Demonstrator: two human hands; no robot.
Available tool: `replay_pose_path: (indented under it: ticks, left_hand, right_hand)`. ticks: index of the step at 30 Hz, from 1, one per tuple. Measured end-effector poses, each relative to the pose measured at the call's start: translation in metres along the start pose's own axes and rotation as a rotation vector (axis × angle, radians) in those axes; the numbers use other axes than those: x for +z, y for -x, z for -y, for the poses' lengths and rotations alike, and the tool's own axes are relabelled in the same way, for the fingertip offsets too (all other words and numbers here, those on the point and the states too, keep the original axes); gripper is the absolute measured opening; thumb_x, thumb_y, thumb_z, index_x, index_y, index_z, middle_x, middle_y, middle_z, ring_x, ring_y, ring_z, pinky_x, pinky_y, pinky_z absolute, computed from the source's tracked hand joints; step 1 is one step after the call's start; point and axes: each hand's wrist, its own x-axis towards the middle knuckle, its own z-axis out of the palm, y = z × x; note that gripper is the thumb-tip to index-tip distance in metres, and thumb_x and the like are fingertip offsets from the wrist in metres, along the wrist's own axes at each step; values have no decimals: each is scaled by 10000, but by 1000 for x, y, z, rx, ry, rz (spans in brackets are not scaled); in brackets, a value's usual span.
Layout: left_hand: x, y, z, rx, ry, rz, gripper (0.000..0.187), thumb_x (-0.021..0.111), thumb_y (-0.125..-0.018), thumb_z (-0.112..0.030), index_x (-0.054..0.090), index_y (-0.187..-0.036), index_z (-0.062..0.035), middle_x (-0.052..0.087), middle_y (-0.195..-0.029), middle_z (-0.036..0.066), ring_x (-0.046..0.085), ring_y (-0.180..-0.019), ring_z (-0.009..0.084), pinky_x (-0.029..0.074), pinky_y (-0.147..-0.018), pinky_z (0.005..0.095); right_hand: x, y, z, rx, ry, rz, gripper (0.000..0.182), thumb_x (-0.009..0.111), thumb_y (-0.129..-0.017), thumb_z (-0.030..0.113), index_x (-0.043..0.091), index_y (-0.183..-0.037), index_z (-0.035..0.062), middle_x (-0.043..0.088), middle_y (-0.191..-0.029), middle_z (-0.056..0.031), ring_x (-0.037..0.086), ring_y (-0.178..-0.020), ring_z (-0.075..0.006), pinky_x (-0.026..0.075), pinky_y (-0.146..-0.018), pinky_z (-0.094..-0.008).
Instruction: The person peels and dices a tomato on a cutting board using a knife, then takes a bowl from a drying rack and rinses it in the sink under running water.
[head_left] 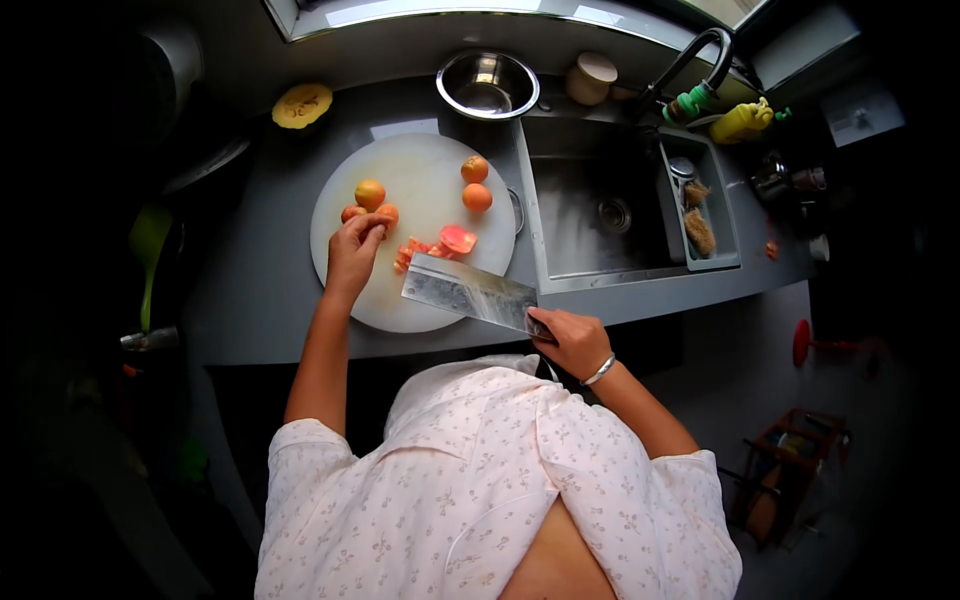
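My right hand [576, 345] is wrapped round the dark handle of a cleaver [468, 288]. The wide blade lies tilted over the near right of a round white cutting board [430, 165]. Just past the blade are chopped tomato pieces [418, 248] and a cut tomato chunk [458, 238]. At the board's left, my left hand [354, 252] has its fingertips closed on a small orange-red tomato [389, 212]. Beside it sit another tomato [370, 193] and one partly hidden by the hand. Two more tomatoes [476, 197] rest at the board's right side.
A steel bowl [452, 98] stands behind the board, and a cut yellow squash [302, 105] lies back left. To the right is a sink [560, 200] with a black faucet [715, 50] and a side tray [727, 215] holding scrubbers. A yellow bottle [742, 122] stands behind it.
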Motion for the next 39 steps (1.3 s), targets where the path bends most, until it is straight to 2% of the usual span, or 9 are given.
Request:
replay_pose_path:
  ticks: [5, 11, 19, 21, 26, 29, 34, 35, 39]
  left_hand:
    - [22, 15, -22, 151, -180, 60, 139, 630, -889, -43, 680, -1011, -2, 654, -962, 101, 653, -831, 184, 521, -764, 287]
    - [80, 1, -25, 470, -562, 316, 277, 661, -843, -127, 653, -1107, -42, 612, -1155, 132, 544, -1138, 319, 452, -968, 385]
    - [101, -30, -20, 256, -872, 593, 286, 672, -780, -151, 644, -1044, -44, 599, -1046, 132, 554, -1042, 318, 481, -910, 393]
    - [95, -30, -22, 296, -657, 376, 261, 706, -732, -120, 635, -967, -30, 594, -1000, 137, 575, -998, 318, 497, -882, 399]
    - [45, -13, -39, 237, -487, 114, 423, 810, -693, -158, 618, -1041, -13, 610, -1057, 134, 632, -950, 284, 509, -882, 351]
    - [9, 10, -32, 75, -346, -115, 428, 837, -730, -203, 593, -1040, -36, 633, -996, 85, 621, -905, 206, 503, -855, 325]
    - [-35, 55, 28, -216, 20, -227, 542, 831, -760, -201, 487, -1146, -38, 641, -967, 86, 600, -836, 144, 501, -712, 286]
    - [-39, 64, 28, -321, 185, -232, 572, 829, -769, -189, 458, -1179, -45, 640, -949, 75, 584, -787, 115, 486, -650, 260]
    - [-32, 88, 32, -369, 220, -299, 611, 836, -770, -188, 455, -1233, -72, 630, -940, 48, 565, -769, 95, 456, -602, 232]
  right_hand:
    - [-21, 24, -18, 97, 81, -112, 441, 818, -725, 217, 661, -1113, 80, 701, -846, -89, 687, -721, -259, 551, -622, -332]
    - [-12, 50, -33, 192, 91, -128, 413, 795, -731, 176, 656, -1109, 90, 700, -872, -96, 688, -724, -270, 554, -613, -345]
    - [-9, 46, -22, 214, 72, -179, 403, 786, -730, 158, 656, -1105, 90, 709, -901, -107, 695, -732, -271, 562, -631, -341]
    - [-10, 43, -20, 231, 53, -192, 393, 785, -732, 154, 658, -1098, 88, 709, -900, -111, 696, -738, -276, 564, -635, -342]
    - [-11, 28, -12, 242, -88, -208, 356, 785, -746, 152, 666, -1074, 83, 712, -890, -114, 699, -748, -287, 564, -652, -344]
    - [-13, 7, -2, 240, -265, -130, 341, 789, -764, 160, 665, -1071, 78, 711, -885, -115, 693, -720, -275, 553, -655, -332]
    - [4, -40, 21, 401, -497, 338, 310, 752, -820, 208, 669, -1079, 58, 698, -796, -126, 671, -677, -246, 524, -650, -320]
    - [19, -44, 22, 338, -581, 284, 317, 761, -824, 189, 668, -1079, 25, 626, -679, -55, 552, -580, -115, 467, -573, -271]
    - [40, -63, 35, 402, -680, 384, 302, 757, -844, 202, 667, -1061, 13, 600, -669, -8, 505, -575, -70, 449, -547, -260]
